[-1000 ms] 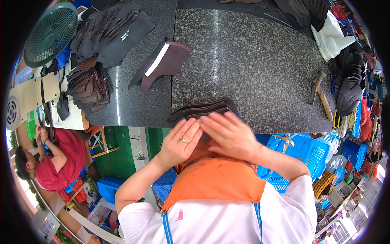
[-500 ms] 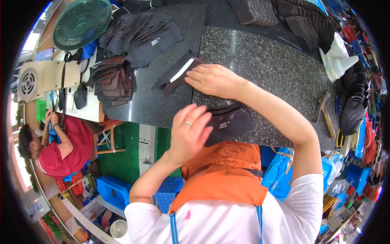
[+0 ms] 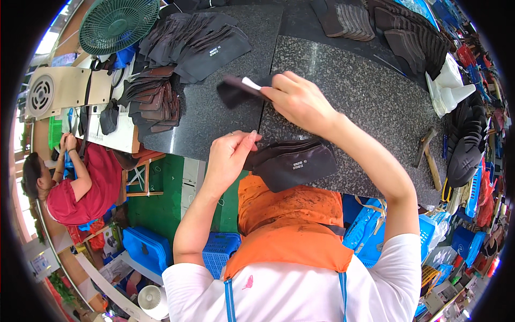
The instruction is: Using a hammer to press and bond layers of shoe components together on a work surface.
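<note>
My right hand [image 3: 303, 102] pinches one end of a dark shoe-upper piece [image 3: 236, 90] with a white strip along it. The piece is raised off the dark stone worktop, its far end blurred and pointing left. My left hand [image 3: 228, 158] is closer to me, fingers curled and thumb against them; whether anything is between them is hidden. It is beside the left end of a small stack of black upper pieces [image 3: 300, 163], which lies at the worktop's near edge with pale print on the top one.
Fanned black pieces [image 3: 214, 56] and brown pieces [image 3: 156, 104] lie on the left. More dark stacks [image 3: 348, 21] are at the back. A hammer [image 3: 429, 155], a white cone [image 3: 448, 91] and black soles [image 3: 465, 147] are on the right. A person in red [image 3: 88, 188] sits at left.
My right hand has lifted the strip-marked piece, which lay flatter on the worktop, and its grip has tightened. My left hand has moved slightly left, its spread fingers now curled.
</note>
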### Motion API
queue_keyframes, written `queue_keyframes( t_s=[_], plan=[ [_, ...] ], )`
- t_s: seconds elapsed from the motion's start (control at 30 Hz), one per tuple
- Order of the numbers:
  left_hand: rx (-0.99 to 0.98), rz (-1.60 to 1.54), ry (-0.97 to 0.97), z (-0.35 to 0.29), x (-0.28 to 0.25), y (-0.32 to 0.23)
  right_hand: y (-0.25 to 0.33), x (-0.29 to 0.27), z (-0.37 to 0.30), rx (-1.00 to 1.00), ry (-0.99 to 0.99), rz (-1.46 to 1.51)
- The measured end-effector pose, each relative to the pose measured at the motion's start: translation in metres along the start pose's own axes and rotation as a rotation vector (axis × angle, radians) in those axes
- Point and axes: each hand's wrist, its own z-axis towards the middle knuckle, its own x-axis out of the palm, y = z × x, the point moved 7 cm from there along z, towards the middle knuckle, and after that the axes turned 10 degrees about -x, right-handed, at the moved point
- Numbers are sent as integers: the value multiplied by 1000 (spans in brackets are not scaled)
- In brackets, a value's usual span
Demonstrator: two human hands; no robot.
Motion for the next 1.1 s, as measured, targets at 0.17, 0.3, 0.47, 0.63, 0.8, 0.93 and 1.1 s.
queue_keyframes(
  t_s=[0.17,0.3,0.47,0.63,0.8,0.93,1.1],
  plan=[
    [-204,-327,323,8,15,20,90,-33,-57,186,24,-24],
    [-205,-299,556,25,24,15,126,-9,-93,103,208,-80],
    [-233,-15,508,20,32,-1,130,-2,-89,124,275,-87],
    [286,257,258,-23,23,-30,130,1,-85,179,366,-49],
    [821,627,96,-65,29,-25,132,1,-85,189,387,-34],
    [891,672,95,-66,32,-23,130,-2,-92,224,375,41],
    [924,763,78,-68,40,-20,124,-11,-94,303,187,182]
  ],
)
